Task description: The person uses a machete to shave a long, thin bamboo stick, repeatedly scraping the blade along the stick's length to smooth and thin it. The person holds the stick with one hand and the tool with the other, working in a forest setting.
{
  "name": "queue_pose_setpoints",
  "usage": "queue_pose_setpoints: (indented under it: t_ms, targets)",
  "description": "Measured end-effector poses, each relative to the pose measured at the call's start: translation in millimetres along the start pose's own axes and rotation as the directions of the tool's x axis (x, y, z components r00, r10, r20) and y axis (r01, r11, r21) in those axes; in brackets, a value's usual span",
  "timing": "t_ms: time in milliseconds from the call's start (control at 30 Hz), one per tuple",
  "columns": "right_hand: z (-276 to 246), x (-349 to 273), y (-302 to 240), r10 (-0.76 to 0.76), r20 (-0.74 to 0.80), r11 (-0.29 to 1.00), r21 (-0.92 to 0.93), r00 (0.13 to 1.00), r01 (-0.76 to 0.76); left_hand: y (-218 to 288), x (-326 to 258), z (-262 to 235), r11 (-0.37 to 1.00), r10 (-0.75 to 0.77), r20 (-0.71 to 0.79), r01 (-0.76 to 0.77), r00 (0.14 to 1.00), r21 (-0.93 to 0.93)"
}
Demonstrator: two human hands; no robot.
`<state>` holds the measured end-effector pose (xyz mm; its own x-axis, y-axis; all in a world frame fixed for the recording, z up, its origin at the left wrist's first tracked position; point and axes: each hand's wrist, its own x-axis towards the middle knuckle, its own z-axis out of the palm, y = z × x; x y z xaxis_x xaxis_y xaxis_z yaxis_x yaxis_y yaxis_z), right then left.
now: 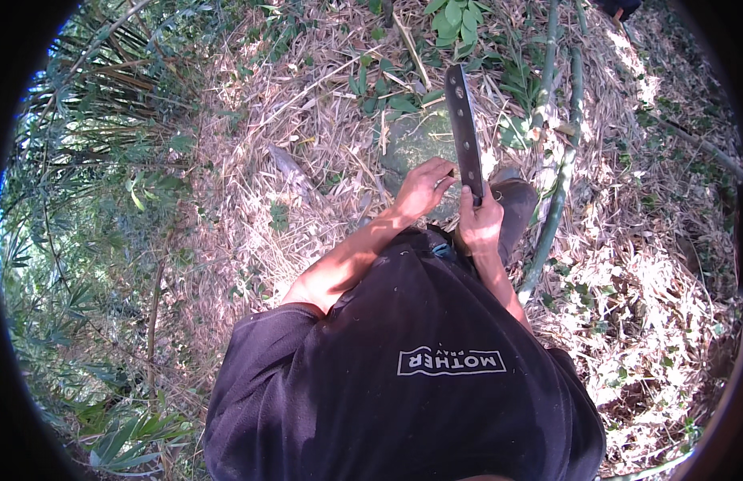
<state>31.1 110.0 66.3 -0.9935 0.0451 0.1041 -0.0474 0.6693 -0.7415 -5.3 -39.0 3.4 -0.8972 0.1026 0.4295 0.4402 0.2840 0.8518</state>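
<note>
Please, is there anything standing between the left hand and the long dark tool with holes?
Nothing visible stands between them. The left hand is close to the left side of the long dark tool; whether they touch, I cannot tell. The right hand grips the tool's lower end.

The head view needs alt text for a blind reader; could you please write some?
A person grips a long, flat, dark tool in the right hand, the left hand close beside it. Dry leaf litter and green stems lie around.
</note>
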Motion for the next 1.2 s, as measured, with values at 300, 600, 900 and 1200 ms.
queue_pose_setpoints:
  t_ms: [300,600,900,1200]
  targets:
    - [-2,-2,-8,0.058,0.029,0.998,0.007,0.998,-0.058,0,-1,1,0.999,-0.021,-0.009,0.021,1.0,-0.043]
    - [-5,-5,0,0.03,0.011,1.0,0.009,0.999,-0.03,4,-1,6,0.999,-0.042,-0.006,0.041,0.999,-0.013]
    - [-9,-10,7,0.001,-0.015,0.999,0.045,1.0,0.0,7,-3,13,0.999,-0.035,-0.015,0.036,0.999,0.013]
    - [-15,-13,6,0.013,-0.031,0.999,0.032,0.999,-0.012,10,-4,19,1.0,-0.029,0.001,0.029,1.0,-0.008]
